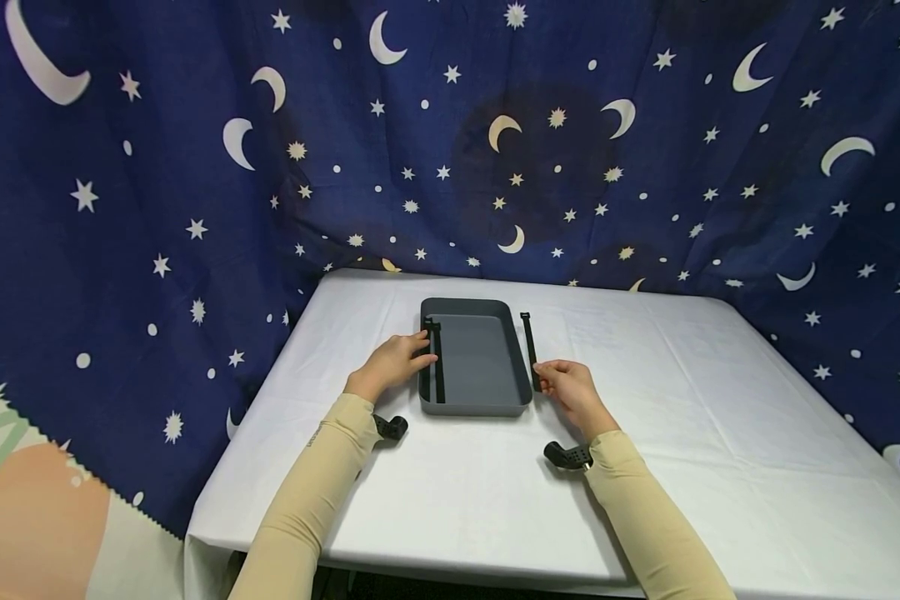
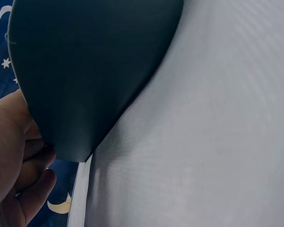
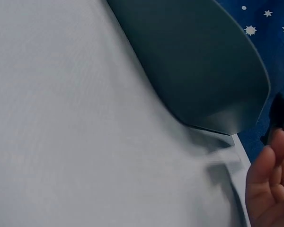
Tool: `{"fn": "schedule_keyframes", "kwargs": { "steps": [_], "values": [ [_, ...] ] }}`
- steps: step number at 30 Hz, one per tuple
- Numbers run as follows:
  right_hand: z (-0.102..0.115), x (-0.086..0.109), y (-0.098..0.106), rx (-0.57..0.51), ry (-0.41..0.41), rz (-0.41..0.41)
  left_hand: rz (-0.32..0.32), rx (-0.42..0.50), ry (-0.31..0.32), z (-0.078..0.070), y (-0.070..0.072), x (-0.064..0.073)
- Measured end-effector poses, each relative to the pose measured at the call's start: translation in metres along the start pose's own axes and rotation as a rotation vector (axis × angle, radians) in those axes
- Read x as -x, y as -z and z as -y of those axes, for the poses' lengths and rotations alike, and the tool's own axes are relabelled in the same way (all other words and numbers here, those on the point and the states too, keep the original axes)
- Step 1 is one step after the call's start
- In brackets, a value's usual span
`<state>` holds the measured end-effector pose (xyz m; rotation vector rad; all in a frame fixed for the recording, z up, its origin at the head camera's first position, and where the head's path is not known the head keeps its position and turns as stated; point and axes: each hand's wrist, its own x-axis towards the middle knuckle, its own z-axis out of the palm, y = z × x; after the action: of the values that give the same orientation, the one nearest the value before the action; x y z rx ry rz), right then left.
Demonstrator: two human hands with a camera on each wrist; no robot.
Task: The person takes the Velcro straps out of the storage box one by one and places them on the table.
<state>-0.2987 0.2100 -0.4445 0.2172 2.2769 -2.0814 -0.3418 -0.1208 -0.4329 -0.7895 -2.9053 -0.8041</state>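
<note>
A dark grey rectangular tray lies on the white-covered table. Inside it, along its left side, two black straps with small buckle-like ends lie nearly parallel. My left hand reaches over the tray's left rim, thumb and fingertips beside the straps; in the left wrist view, the tray's wall hides part of this hand. To the right of the tray, my right hand pinches the near end of another black strap, which points away from me. A dark end shows above those fingertips in the right wrist view.
White cloth covers the table, and a dark blue curtain with moons and stars hangs behind it. Black wrist-worn devices stick out inward under both sleeves. A patterned light cloth hangs at the lower left.
</note>
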Motion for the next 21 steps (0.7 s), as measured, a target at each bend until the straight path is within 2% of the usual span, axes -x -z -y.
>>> {"fn": "schedule_keyframes", "kwargs": {
  "steps": [21],
  "values": [
    [-0.0014,0.0018,0.0019,0.005,0.006,0.0,-0.001,0.006,-0.006,0.0013,-0.0007,-0.0004]
  ]
}}
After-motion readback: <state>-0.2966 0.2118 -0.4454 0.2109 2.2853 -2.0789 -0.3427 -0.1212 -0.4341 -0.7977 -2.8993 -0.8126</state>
